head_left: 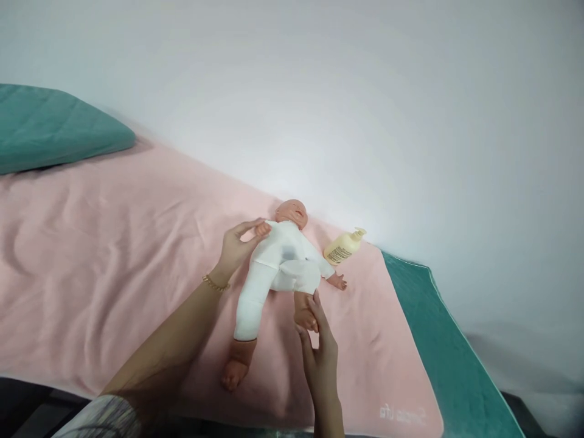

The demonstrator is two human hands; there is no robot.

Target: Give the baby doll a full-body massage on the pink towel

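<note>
A baby doll [292,267] with a white cloth body lies on its back on a pink blanket [173,243], its head toward the wall. My left hand [237,244], with a beaded bracelet at the wrist, is closed on the doll's small hand beside its shoulder. Lower down, my right hand [320,340] grips the doll's foot [305,311] between thumb and fingers, and that leg is bent. The doll's other leg [250,310] stretches toward me. Its other arm rests out to the right, near a pale yellow pump bottle [343,246].
At the far left lies a green quilted pillow [59,128]. A green sheet [438,328] shows past the blanket's right edge. The white wall [319,109] rises right behind the doll's head and the bottle.
</note>
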